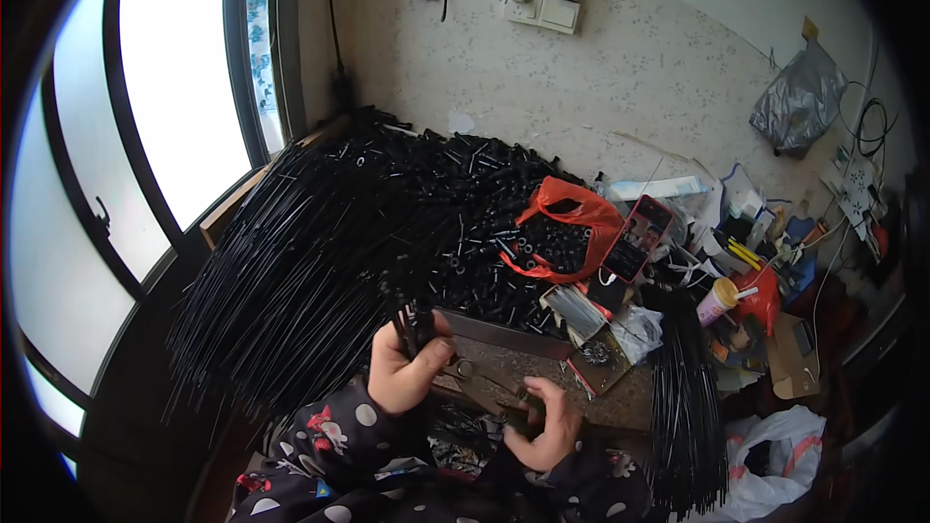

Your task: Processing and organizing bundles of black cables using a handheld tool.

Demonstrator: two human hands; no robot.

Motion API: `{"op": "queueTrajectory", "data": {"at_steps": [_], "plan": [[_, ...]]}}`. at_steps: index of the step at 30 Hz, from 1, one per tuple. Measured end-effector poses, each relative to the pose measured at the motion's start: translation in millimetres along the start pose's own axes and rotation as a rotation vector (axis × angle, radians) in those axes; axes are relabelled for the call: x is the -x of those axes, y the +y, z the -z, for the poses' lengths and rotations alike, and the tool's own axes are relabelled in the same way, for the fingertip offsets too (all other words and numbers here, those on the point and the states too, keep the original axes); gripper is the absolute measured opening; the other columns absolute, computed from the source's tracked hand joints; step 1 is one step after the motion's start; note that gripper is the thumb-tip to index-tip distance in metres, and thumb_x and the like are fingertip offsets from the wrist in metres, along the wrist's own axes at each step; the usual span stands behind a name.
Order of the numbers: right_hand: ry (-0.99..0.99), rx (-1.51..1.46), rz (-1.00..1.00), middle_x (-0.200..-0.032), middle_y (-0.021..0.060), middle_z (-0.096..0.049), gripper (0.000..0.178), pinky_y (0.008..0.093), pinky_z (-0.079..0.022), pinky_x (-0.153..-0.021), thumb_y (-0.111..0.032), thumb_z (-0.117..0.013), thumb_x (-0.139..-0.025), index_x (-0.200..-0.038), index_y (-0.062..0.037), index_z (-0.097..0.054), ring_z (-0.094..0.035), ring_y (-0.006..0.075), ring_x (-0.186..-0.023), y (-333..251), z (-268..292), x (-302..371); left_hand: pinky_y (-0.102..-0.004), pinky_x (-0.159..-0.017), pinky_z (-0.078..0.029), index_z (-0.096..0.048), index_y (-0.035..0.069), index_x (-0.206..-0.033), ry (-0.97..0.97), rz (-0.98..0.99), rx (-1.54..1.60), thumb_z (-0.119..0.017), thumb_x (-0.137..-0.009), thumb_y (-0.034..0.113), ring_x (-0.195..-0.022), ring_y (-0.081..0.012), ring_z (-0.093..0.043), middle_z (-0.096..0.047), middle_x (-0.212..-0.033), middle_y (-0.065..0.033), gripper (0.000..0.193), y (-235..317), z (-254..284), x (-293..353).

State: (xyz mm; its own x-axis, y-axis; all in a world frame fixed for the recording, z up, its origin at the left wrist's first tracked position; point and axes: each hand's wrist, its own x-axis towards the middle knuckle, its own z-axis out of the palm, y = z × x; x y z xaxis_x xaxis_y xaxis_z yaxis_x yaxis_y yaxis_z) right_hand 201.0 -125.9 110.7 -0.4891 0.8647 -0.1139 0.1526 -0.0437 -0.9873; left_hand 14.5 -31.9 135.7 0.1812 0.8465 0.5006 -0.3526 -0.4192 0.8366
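Note:
My left hand (405, 366) is closed around several short black pieces (414, 327) that stick up above the fingers; their exact kind is hard to make out. My right hand (544, 426), lower and to the right, curls around a dark green object (523, 413), perhaps a tool's handle; its far end is unclear. Beyond the left hand spreads a big heap of black plastic parts (484, 169). Long thin black rods (281, 281) lie fanned out to the left of it.
A red plastic bag (581, 201) of small black parts sits in the heap, with a phone (636, 238) beside it. More black rods (688, 407) hang at the right. A lidded cup (718, 300), a cardboard box (792, 356) and a white bag (775, 465) crowd the right side.

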Motion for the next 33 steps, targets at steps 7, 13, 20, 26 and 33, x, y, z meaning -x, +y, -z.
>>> {"op": "queueTrajectory", "data": {"at_steps": [7,13,20,26,33], "plan": [[-0.48,-0.893,-0.167,-0.07,0.0045,-0.056,0.037,0.0235,-0.044,-0.052,-0.002,-0.058,-0.079,-0.113,-0.0005,-0.044,-0.054,0.0094,-0.055,25.3,3.7,5.4,-0.0191,-0.059,-0.038,-0.052,0.001,-0.089,-0.224,0.124,0.405,-0.065,-0.074,0.023,-0.063,-0.0057,-0.048,-0.052,-0.071,0.0011,0.03,6.4,12.4,-3.3],[0.133,0.022,-0.037,-0.068,0.0056,-0.056,0.038,0.0253,-0.044,-0.051,-0.007,-0.064,-0.073,-0.107,0.0002,-0.048,-0.055,0.014,-0.054,-0.2,-9.0,-10.0,-0.0193,-0.061,-0.039,-0.052,0.001,-0.089,-0.186,0.287,0.302,-0.075,-0.064,0.022,-0.068,-0.0056,-0.049,-0.053,-0.074,0.0012,0.04,-1.5,10.5,-4.2],[-0.012,-0.317,-0.039,-0.068,0.0141,-0.058,0.024,0.0325,-0.046,-0.049,-0.021,-0.049,-0.086,-0.094,0.0016,-0.051,-0.056,0.021,-0.053,-3.9,-7.9,15.6,-0.0203,-0.063,-0.039,-0.052,0.004,-0.089,-0.171,0.114,0.121,-0.084,-0.051,0.017,-0.071,-0.0053,-0.047,-0.052,-0.078,0.0028,0.052,5.7,16.8,-7.0],[-0.648,-0.972,-0.334,-0.065,0.0118,-0.055,0.049,0.0276,-0.043,-0.048,-0.012,-0.069,-0.065,-0.108,0.0008,-0.049,-0.055,0.0188,-0.055,44.9,-5.6,-0.6,-0.021,-0.062,-0.038,-0.052,0.004,-0.087,-0.184,0.15,0.072,-0.087,-0.046,0.022,-0.071,-0.006,-0.047,-0.052,-0.079,0.0011,0.057,4.0,2.3,2.1],[0.569,0.473,0.323,-0.076,0.014,-0.057,0.046,0.0295,-0.046,-0.054,-0.003,-0.062,-0.07,-0.111,0.0014,-0.043,-0.058,0.0215,-0.061,24.1,-18.7,-8.9,-0.0199,-0.065,-0.038,-0.052,0.004,-0.092,-0.17,0.086,0.003,-0.083,-0.054,0.016,-0.073,-0.0043,-0.046,-0.052,-0.079,0.0036,0.05,1.8,16.5,1.0]]}}
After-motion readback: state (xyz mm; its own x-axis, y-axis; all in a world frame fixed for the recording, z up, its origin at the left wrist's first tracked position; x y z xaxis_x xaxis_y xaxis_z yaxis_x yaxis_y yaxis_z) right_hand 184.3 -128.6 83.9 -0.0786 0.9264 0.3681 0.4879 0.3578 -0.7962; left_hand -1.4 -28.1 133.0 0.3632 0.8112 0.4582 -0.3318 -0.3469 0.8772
